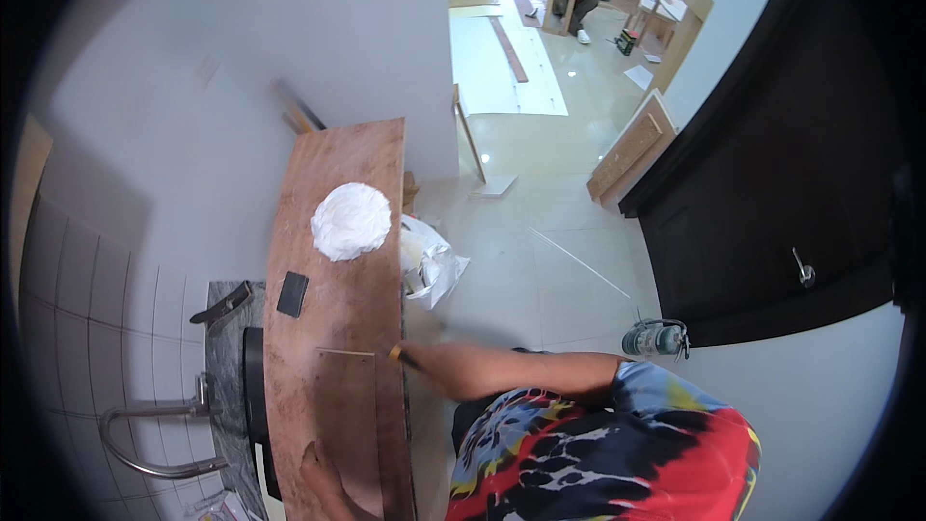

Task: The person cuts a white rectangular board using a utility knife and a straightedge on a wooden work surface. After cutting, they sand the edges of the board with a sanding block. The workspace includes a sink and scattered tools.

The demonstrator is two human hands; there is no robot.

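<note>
A long reddish-brown wooden board [333,150] lies along the counter on my left. My left hand [316,471] rests on its near part with fingers stretched out, beside a smaller brown wooden panel [347,415] with a pale far edge. At the board's right edge is my right hand [417,359], its fingers closed and hard to make out. A small yellowish thing [395,353] shows at its tip; its kind is unclear. Farther up the board sit a round white mound [351,221] with a wrinkled surface and a flat dark grey rectangular piece [292,294].
A curved metal faucet [145,468] and black strap-like object [224,303] are left of the board. A white plastic bag [431,265] stands at its right. A fire extinguisher [656,339] stands by the dark door [772,193]. Another person [576,0] crouches at the back with a wooden frame.
</note>
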